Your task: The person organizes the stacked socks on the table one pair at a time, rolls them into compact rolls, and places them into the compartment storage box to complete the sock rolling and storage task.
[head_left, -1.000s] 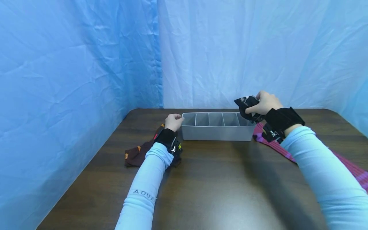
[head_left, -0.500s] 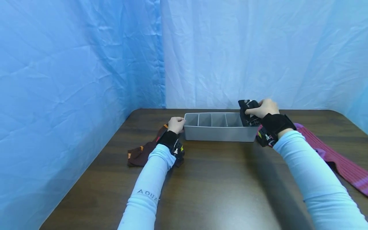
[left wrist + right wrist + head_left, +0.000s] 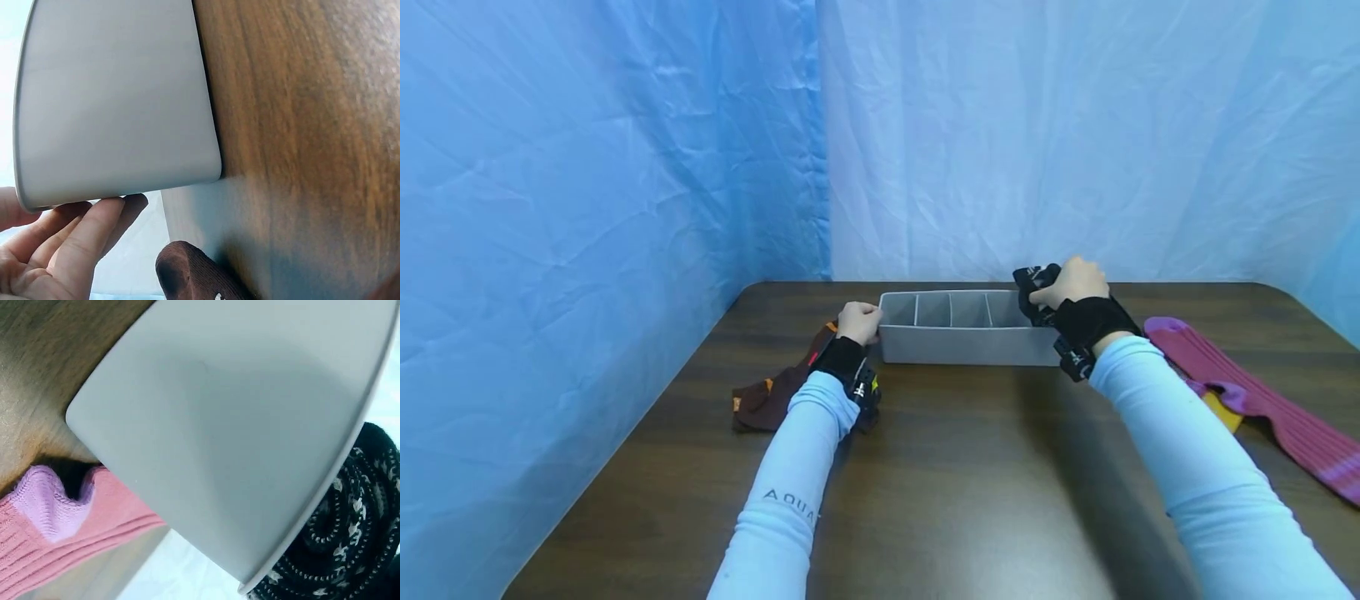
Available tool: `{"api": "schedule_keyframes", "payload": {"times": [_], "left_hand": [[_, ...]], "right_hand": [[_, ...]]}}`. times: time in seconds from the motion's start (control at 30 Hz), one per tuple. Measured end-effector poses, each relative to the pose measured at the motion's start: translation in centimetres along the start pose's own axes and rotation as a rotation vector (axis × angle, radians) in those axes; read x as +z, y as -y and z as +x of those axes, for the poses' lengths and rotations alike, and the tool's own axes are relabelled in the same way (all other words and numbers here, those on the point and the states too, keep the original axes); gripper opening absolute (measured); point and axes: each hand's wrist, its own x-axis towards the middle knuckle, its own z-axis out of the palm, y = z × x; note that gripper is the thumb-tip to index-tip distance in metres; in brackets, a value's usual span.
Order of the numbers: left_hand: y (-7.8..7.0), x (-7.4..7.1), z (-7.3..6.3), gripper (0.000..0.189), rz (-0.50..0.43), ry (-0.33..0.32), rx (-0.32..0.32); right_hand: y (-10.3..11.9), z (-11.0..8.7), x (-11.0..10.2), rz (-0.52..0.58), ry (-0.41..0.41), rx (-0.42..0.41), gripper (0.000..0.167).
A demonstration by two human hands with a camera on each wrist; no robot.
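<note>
Left hand (image 3: 858, 322) pinches the bin (image 3: 970, 346), probably to steady it. Right hand (image 3: 1077, 280) pinches the rolled sock (image 3: 337, 544), perhaps so it won't unroll

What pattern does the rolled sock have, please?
The sock is black with pale dotted lines, clearest in the right wrist view.

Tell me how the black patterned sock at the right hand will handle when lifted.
The black patterned sock probably squashes easily, being knitted fabric. It might unroll if the right hand loosens, since it shows coiled layers. It likely won't slip much: the knit looks textured, not slick.
</note>
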Motion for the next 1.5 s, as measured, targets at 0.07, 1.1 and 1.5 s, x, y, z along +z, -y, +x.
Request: {"api": "schedule_keyframes", "payload": {"times": [0.07, 1.1, 1.5], "left_hand": [[-0.5, -0.3, -0.6, 0.022, 0.001, 0.005, 0.016], [-5.7, -1.5, -5.7, 0.028, 0.093, -0.003, -0.071], [-5.9, -1.0, -7.2, 0.032, 0.115, -0.011, 0.017]], "right_hand": [[0.1, 0.0, 0.1, -0.015, 0.000, 0.012, 0.059], [1.9, -0.2, 0.0, -0.364, 0.056, -0.077, 0.034], [-0.3, -2.0, 1.4, -0.378, 0.059, -0.256, 0.011]]}}
